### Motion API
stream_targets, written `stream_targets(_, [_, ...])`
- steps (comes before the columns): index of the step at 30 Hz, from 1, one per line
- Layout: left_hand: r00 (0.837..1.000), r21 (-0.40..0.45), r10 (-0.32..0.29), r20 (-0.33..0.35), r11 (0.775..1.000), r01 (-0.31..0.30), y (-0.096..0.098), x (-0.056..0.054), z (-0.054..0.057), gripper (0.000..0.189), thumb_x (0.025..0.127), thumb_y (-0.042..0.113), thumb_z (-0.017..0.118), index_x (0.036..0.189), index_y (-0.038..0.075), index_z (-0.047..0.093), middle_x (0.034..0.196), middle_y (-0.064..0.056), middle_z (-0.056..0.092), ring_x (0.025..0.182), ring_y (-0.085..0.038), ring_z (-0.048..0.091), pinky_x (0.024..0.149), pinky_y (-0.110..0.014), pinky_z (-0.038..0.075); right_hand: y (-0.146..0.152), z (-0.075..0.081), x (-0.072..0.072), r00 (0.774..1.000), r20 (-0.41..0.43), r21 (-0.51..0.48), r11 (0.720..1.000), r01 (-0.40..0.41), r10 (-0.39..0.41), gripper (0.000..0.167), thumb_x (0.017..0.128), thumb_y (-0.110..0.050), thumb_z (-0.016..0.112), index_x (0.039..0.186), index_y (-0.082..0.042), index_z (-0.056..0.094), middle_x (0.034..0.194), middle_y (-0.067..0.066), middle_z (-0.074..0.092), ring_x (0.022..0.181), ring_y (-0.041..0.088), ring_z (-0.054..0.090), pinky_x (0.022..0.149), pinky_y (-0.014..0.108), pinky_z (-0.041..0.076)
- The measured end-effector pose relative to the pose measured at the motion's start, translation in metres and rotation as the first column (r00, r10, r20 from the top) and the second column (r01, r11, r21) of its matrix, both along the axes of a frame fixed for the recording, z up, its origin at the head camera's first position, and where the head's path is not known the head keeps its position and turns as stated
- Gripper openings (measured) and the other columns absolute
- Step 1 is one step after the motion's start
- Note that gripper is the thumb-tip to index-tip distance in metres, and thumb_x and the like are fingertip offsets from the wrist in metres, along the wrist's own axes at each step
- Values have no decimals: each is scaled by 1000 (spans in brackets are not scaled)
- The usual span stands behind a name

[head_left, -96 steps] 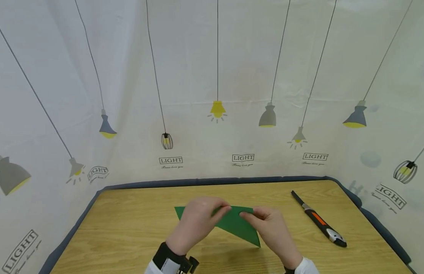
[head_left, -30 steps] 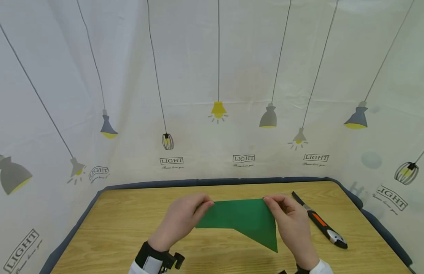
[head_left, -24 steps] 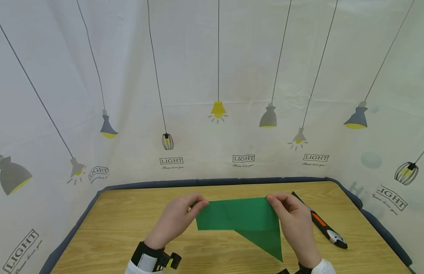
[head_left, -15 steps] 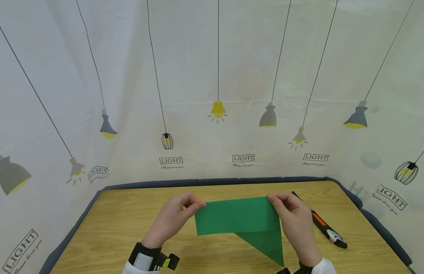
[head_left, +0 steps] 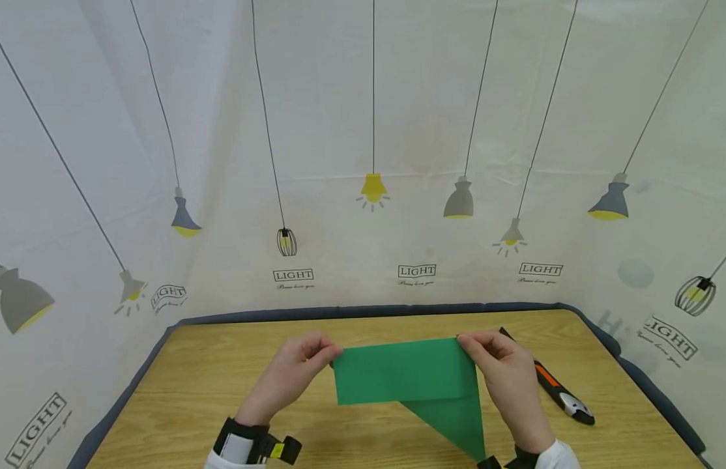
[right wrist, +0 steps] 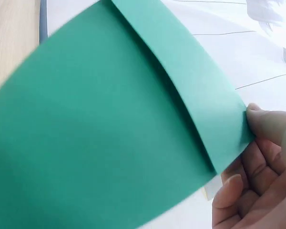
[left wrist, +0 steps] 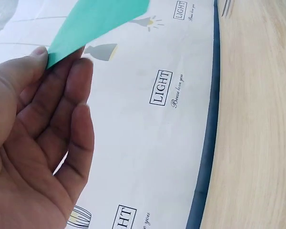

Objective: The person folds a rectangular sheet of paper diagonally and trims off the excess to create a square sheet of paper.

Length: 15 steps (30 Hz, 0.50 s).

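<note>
A folded sheet of green paper (head_left: 398,371) is held up over the table between both hands. Its upper part is a wide band, and a pointed flap hangs below on the right. My left hand (head_left: 289,374) pinches the upper left corner between thumb and fingers; in the left wrist view its other fingers curl loosely below the paper (left wrist: 93,24). The upper right corner is pinched by my right hand (head_left: 506,384). In the right wrist view a narrow folded strip (right wrist: 190,81) runs along one edge of the sheet, up to the thumb.
A utility knife (head_left: 559,394) with a black and orange handle lies right of my right hand, which partly covers it. The wooden table (head_left: 222,365) has a dark blue border (head_left: 398,311). Behind hangs a white cloth (head_left: 328,130) printed with lamps.
From close together near the sheet's middle, my hands have spread apart to its upper corners. The sheet now faces me more fully. Lately my left hand has slid slightly left and down.
</note>
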State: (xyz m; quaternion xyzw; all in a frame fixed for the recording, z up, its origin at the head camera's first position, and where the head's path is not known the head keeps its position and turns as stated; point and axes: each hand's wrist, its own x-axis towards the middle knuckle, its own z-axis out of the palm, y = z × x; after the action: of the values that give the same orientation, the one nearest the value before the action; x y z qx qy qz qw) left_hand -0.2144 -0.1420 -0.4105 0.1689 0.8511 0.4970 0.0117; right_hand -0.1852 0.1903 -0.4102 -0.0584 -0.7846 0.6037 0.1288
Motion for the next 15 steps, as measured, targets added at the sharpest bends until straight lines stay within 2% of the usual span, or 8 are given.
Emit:
stream_targets(2, [999,26,12,35,1000,-13,-1,0,-2,25,94,47,61,88,24,68,86,5,68,80,-17,61,76,-32,52,1,-1,-2,999,44,4,1000,0,0,46,81,-56,71,104,-16,73,105,-2,71,92,13,64,82,30,54])
stream_targets(7, [989,67,99,109,992,-107,0,-5,-8,32,89,48,67,86,16,66,83,1,69,81,-19,64,78,-36,53,3,-4,-7,993,112,-7,1000,-19,19,52,76,-59,73,104,-15,71,104,1,68,92,16,61,82,31,50])
stream_targets(10, [983,74,133,126,987,-143,-1,-8,-13,34,88,48,68,84,14,65,81,-1,68,80,-19,63,75,-35,52,4,-8,-9,987,148,-26,998,-57,60,54,77,-59,74,104,-13,70,98,2,66,87,19,58,76,31,48])
stream_targets(15, [978,85,143,151,984,-156,-6,-14,-25,40,88,52,66,82,13,63,79,-2,65,81,-24,61,74,-35,51,5,-18,-16,975,163,-95,986,-140,154,42,85,-44,73,103,-6,70,83,1,61,73,16,55,61,29,47])
